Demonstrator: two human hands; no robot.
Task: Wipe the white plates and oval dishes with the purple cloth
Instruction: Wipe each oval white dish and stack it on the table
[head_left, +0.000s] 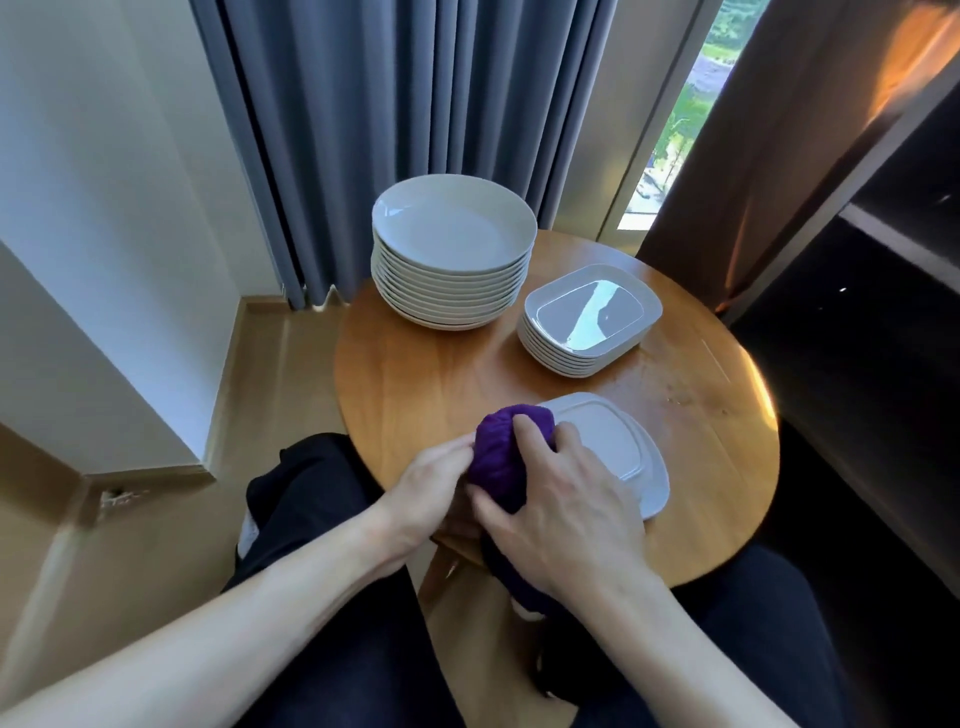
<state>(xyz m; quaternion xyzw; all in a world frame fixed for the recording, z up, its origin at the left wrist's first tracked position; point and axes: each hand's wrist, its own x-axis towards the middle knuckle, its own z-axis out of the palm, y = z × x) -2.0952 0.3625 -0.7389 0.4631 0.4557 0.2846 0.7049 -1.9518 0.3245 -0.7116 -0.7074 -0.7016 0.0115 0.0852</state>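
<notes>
At the near edge of the round wooden table (415, 374), I am gripping the bunched purple cloth (498, 457) with my right hand (566, 499), while my left hand (431, 488) is clutching the cloth's left side. The cloth is resting against the left end of an upside-down white oval ceramic dish (613, 441). Toward the table's far edge, a stack of round white ceramic plates (452, 228) and a shorter stack of white oval dishes (592, 306) are sitting just apart.
</notes>
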